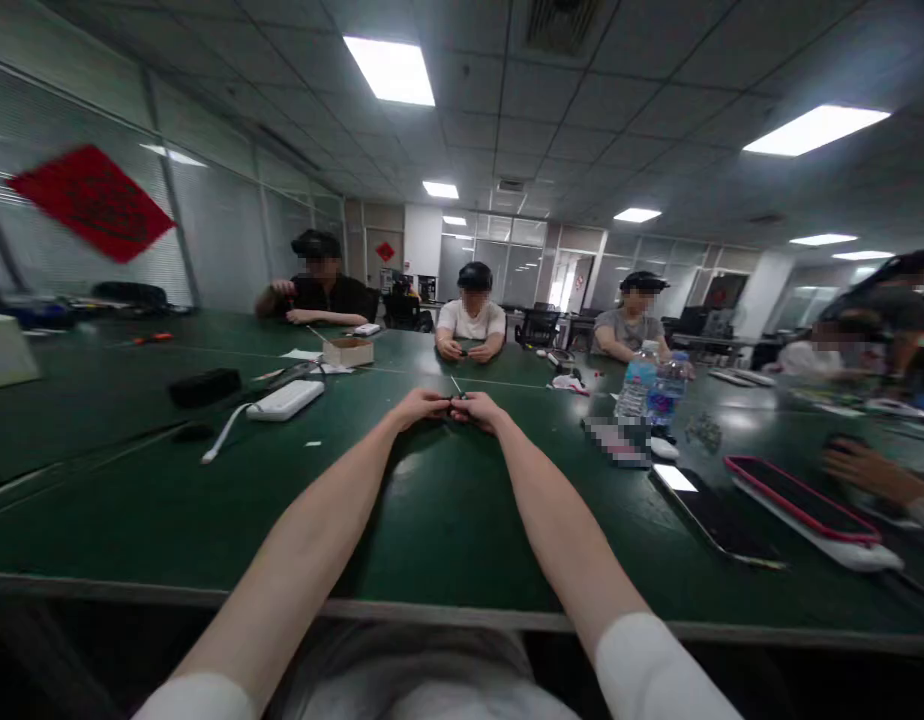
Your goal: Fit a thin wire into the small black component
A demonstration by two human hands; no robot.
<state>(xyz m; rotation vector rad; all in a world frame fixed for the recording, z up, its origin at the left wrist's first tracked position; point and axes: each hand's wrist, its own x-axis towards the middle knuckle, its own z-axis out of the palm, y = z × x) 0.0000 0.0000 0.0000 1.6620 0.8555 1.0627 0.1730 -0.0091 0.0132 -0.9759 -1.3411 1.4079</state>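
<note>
My left hand (pixel 418 407) and my right hand (pixel 479 408) meet in front of me, just over the green table (pixel 447 510). Between their fingertips is a small dark object (pixel 454 402), too small to name. A thin, pale rod (pixel 456 384) sticks up from it, slanting to the left. Both hands are closed, thumbs and fingers pinched together around this piece. Its lower side and the curled fingers are partly hidden, so I cannot tell which hand carries more of it.
A white power strip (pixel 286 400), a black case (pixel 205 387) and a cardboard box (pixel 348 351) lie to the left. On the right are water bottles (pixel 636 385), a phone (pixel 713 515) and a red-edged phone (pixel 803 498). Several people sit around the table; one person's hand (pixel 874 470) rests at right.
</note>
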